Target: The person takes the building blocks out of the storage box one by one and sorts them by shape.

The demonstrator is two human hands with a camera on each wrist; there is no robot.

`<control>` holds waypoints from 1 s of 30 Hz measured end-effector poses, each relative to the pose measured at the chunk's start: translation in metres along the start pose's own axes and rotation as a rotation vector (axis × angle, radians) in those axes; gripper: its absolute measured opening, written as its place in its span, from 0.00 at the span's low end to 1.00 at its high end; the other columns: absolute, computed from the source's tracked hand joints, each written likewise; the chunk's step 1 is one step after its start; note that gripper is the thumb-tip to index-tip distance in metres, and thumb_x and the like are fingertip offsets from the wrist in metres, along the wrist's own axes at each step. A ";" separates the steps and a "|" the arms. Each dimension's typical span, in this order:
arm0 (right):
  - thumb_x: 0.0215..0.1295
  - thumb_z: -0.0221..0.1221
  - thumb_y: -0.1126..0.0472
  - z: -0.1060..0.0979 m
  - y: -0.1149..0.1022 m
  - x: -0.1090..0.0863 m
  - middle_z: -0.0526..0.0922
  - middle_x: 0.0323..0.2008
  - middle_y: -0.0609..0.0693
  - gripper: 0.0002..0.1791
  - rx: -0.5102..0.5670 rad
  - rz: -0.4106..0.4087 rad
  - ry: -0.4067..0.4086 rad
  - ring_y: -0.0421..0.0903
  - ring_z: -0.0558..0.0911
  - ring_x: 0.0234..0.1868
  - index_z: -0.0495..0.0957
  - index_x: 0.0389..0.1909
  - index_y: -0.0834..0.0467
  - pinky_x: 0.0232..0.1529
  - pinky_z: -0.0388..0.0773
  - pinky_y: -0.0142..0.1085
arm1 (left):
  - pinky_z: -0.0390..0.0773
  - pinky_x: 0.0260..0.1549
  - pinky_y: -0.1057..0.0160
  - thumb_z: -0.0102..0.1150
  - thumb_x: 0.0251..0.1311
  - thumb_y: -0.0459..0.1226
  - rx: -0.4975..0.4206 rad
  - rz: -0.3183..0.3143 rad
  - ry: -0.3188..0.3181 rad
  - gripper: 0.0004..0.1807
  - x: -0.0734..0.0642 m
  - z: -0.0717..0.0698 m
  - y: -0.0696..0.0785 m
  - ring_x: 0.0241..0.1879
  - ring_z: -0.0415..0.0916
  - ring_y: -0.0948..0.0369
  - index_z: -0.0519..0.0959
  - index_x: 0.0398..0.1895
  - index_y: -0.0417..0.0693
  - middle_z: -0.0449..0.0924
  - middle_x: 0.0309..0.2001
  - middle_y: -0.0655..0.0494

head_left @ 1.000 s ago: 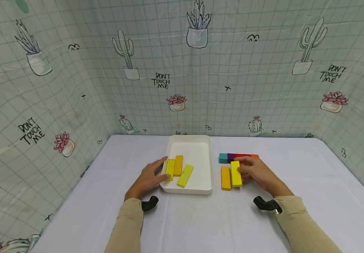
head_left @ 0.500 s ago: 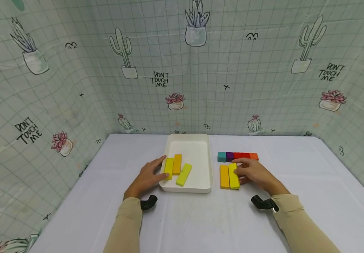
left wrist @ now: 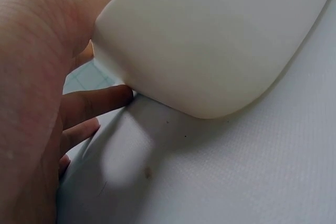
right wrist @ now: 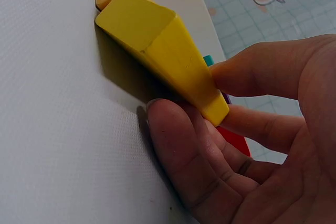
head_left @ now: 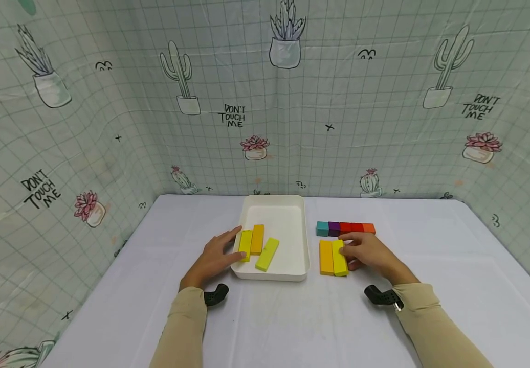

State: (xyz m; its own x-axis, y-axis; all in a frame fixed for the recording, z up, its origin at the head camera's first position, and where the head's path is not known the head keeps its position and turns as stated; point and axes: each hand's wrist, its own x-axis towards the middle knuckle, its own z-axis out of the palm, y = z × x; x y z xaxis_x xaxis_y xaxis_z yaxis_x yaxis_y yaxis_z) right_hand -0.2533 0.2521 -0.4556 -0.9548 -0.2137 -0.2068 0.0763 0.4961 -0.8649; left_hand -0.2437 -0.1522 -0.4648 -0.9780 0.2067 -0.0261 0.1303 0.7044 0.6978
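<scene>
My right hand point(head_left: 375, 255) pinches a yellow block point(head_left: 339, 259) between thumb and fingers. This block lies alongside an amber block point(head_left: 326, 258) right of the tray; the right wrist view shows a shadowed gap under the yellow block point(right wrist: 157, 40). At the tray's left side, my left hand point(head_left: 211, 259) holds the white tray point(head_left: 292, 250), thumb over the rim and other fingers outside its wall. Inside the tray lie a yellow block point(head_left: 245, 241), an amber block point(head_left: 257, 239) and a slanted lime-yellow block point(head_left: 267, 254). The left wrist view shows mostly the tray's outer wall point(left wrist: 210, 51).
Behind the right hand, a row of teal, purple, red and orange blocks point(head_left: 345, 228) stands side by side. White cloth covers the table point(head_left: 269, 327). A patterned curtain point(head_left: 338, 153) rises behind and along the sides.
The right hand has brought the yellow block down and left, against the amber block, closing the gap between them. The left hand and tray stay in place.
</scene>
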 end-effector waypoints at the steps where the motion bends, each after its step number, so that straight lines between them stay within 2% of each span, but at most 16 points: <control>1: 0.68 0.62 0.62 0.000 0.000 0.000 0.82 0.45 0.61 0.28 -0.007 -0.001 0.003 0.51 0.82 0.34 0.70 0.67 0.66 0.37 0.86 0.39 | 0.40 0.73 0.38 0.62 0.61 0.52 0.000 -0.004 0.000 0.42 0.000 0.000 0.000 0.76 0.48 0.44 0.60 0.79 0.61 0.58 0.76 0.50; 13: 0.68 0.63 0.61 0.005 -0.003 0.000 0.83 0.44 0.60 0.27 -0.077 0.021 0.050 0.50 0.81 0.30 0.72 0.66 0.65 0.33 0.85 0.38 | 0.40 0.73 0.39 0.61 0.61 0.52 0.012 -0.005 0.001 0.42 0.001 0.001 -0.002 0.77 0.48 0.45 0.59 0.79 0.62 0.58 0.76 0.51; 25: 0.68 0.62 0.60 0.005 -0.002 -0.001 0.83 0.42 0.59 0.28 -0.102 0.007 0.053 0.49 0.81 0.29 0.70 0.66 0.67 0.33 0.85 0.38 | 0.41 0.72 0.36 0.61 0.62 0.52 -0.002 -0.011 -0.002 0.41 0.002 -0.001 -0.002 0.77 0.46 0.43 0.59 0.79 0.63 0.57 0.77 0.51; 30: 0.69 0.62 0.60 0.006 -0.001 0.000 0.83 0.43 0.60 0.29 -0.109 0.007 0.048 0.49 0.81 0.30 0.70 0.66 0.68 0.33 0.85 0.37 | 0.40 0.73 0.38 0.61 0.63 0.51 0.002 -0.004 -0.006 0.41 0.001 0.000 -0.003 0.77 0.47 0.44 0.59 0.79 0.61 0.58 0.77 0.50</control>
State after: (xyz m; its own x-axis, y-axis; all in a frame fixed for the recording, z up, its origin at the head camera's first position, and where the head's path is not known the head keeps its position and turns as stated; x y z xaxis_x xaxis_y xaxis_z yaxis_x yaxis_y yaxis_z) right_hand -0.2510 0.2463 -0.4576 -0.9671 -0.1707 -0.1884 0.0540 0.5864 -0.8082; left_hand -0.2454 -0.1544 -0.4672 -0.9775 0.2083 -0.0335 0.1268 0.7067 0.6960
